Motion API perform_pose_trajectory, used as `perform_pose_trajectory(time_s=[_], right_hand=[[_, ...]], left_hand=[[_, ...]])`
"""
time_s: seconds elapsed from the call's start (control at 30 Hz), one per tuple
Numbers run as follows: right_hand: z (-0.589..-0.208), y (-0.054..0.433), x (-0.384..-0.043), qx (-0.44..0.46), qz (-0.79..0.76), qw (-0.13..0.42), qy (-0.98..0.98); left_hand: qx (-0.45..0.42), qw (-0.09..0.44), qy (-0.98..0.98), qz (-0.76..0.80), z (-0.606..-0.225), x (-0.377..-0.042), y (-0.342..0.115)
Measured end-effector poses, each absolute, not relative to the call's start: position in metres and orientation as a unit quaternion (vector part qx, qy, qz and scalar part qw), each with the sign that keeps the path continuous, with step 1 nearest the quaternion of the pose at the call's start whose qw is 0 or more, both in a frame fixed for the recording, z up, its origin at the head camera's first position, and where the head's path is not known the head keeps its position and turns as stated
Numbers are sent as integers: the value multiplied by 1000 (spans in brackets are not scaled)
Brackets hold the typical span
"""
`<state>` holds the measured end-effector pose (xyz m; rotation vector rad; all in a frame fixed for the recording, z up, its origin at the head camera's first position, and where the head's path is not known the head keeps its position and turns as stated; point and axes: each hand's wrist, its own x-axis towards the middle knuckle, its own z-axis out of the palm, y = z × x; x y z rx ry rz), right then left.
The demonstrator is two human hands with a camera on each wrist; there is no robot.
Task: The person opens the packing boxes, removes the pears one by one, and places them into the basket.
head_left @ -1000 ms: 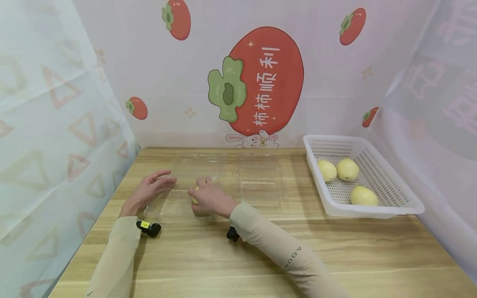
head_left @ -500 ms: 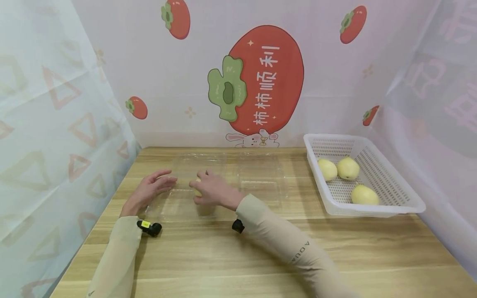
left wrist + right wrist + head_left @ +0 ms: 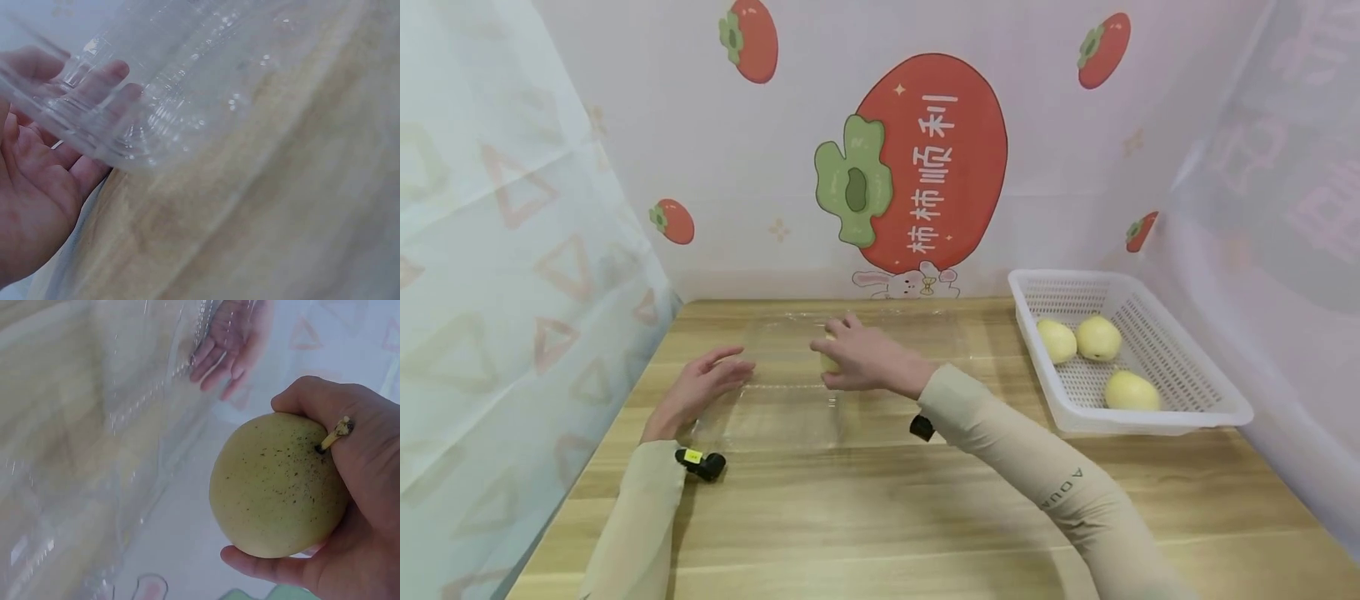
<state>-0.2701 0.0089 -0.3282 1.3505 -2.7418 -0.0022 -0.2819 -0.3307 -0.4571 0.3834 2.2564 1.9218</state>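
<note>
In the right wrist view, my right hand (image 3: 369, 450) grips a pale yellow-green pear (image 3: 278, 487) with a short stem and dark specks. From the head view, that pear (image 3: 828, 363) is mostly covered by the fingers, and the right hand (image 3: 874, 360) is over the clear plastic container (image 3: 790, 421). My left hand (image 3: 709, 385) is at the container's left side with its fingers extended. Seen from the left wrist, the container's wall (image 3: 150, 119) stands in front of those fingers; whether they touch it is hard to tell.
A white perforated basket (image 3: 1180, 423) stands at the right with three pears (image 3: 1098, 337) in it. The container's clear lid part (image 3: 925, 333) lies toward the back of the wooden table (image 3: 880, 517). Printed cloth (image 3: 737, 167) hangs behind and at both sides.
My right hand has moved right and toward the back, up from the front part of the container, with the pear still in its grip. The left hand has stayed in place.
</note>
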Motion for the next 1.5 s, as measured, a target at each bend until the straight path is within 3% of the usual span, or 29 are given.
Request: perform_pose_trajectory(time_s=[0.43,1.03,1.5], right_hand=[[-283,65,-266,460,-9,105,-882],[-268,152,-276,427,3,118,-896],[-269,229,-281,354,2,84,-932]], left_hand=[[121,79,757,637,-455,-282,-331],[116,74,747,651,-455,-281,-329],[118,76,746,651,-455,-281,-330]])
